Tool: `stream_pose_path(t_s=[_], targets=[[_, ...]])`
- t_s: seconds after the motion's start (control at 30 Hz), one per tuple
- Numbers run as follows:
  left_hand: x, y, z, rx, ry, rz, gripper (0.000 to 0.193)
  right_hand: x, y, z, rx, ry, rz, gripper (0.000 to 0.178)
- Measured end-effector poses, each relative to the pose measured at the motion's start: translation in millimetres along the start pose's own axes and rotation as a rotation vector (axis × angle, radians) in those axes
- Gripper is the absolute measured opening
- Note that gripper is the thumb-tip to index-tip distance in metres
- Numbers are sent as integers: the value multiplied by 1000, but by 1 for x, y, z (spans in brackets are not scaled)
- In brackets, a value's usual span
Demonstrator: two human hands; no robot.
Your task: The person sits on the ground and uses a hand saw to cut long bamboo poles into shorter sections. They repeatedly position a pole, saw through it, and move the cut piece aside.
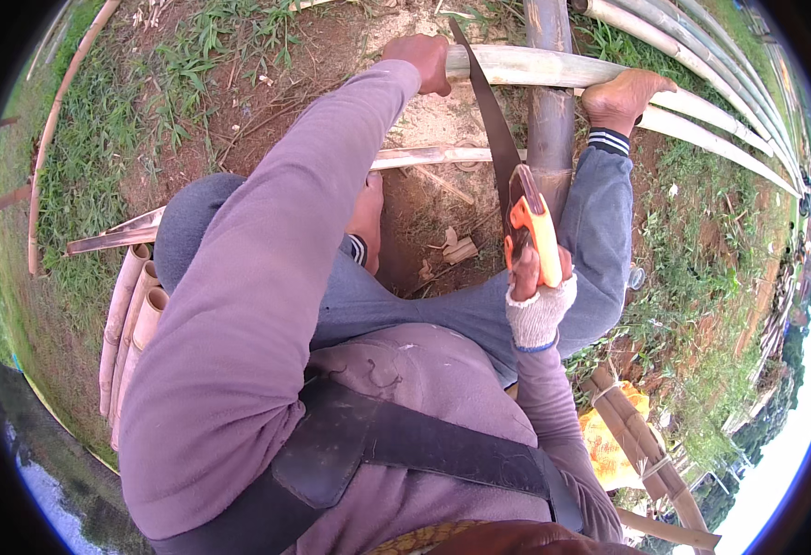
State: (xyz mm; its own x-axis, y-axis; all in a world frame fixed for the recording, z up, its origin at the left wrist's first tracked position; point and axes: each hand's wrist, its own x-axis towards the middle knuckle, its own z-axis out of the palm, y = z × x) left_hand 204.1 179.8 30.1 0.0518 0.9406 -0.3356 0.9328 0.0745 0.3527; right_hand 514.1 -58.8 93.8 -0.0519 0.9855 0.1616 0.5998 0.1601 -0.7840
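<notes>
My bare left hand [421,63] is closed around the left end of a pale bamboo pole [553,67]. In a fingerless knitted glove, my right hand [540,289] grips the orange handle of a handsaw [499,129]. Its dark blade points away from me and crosses the pole just right of my left hand. How deep the teeth sit in the bamboo I cannot tell. My bare right foot [620,97] presses on the pole. Beneath the pole lies a thicker, darker bamboo log [548,129], pointing away from me.
Another split bamboo length [438,158] lies nearer, beside my left foot [366,224]. Long poles [692,55] stretch out at the far right. Cut bamboo tubes [126,319] stand at left. Tied bamboo pieces [634,427] and an orange-yellow bag [606,453] are at lower right. Sawdust covers the soil ahead.
</notes>
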Motion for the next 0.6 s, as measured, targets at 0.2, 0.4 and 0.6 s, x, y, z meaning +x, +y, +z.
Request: stream_pose_path(t_s=[0.2, 0.4, 0.6], targets=[[1, 0, -9, 16, 70, -2, 58, 31, 3, 28, -30, 108, -240, 22], [4, 10, 3, 45, 54, -6, 62, 156, -16, 103, -29, 77, -129, 33], [2, -4, -1, 25, -1, -22, 64, -8, 10, -9, -29, -93, 13, 23]])
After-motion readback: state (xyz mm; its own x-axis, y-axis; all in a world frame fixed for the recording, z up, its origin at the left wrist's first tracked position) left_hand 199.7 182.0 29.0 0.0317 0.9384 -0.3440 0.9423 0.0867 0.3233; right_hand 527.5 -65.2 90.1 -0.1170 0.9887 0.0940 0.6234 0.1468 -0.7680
